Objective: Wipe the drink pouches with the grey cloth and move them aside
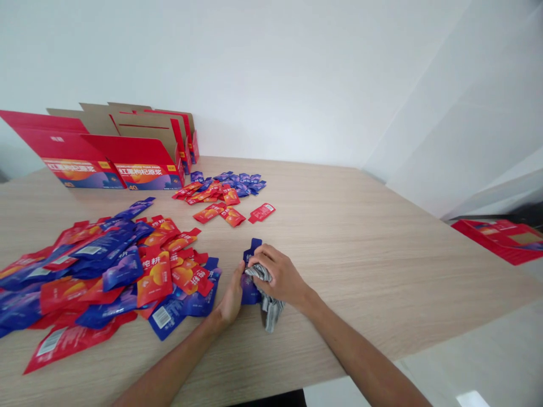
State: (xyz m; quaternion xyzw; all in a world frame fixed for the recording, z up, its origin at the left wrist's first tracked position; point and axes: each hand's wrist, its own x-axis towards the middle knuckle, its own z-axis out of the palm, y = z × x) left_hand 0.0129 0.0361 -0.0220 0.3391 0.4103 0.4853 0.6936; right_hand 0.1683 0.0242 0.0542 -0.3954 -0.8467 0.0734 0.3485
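Note:
A blue pouch (251, 249) lies flat on the wooden table (360, 254) just in front of me. My right hand (280, 277) is closed on a crumpled grey cloth (267, 299) and presses it onto the pouch. My left hand (231, 299) rests beside the pouch with its fingers stretched out, touching the pouch's left edge. A big heap of red and blue pouches (106, 271) lies to the left of my hands.
A smaller heap of red and blue pouches (220, 192) sits further back. Red cardboard boxes (119, 152) with raised flaps stand at the back left by the wall. A flat red carton (504, 237) lies off the table on the right.

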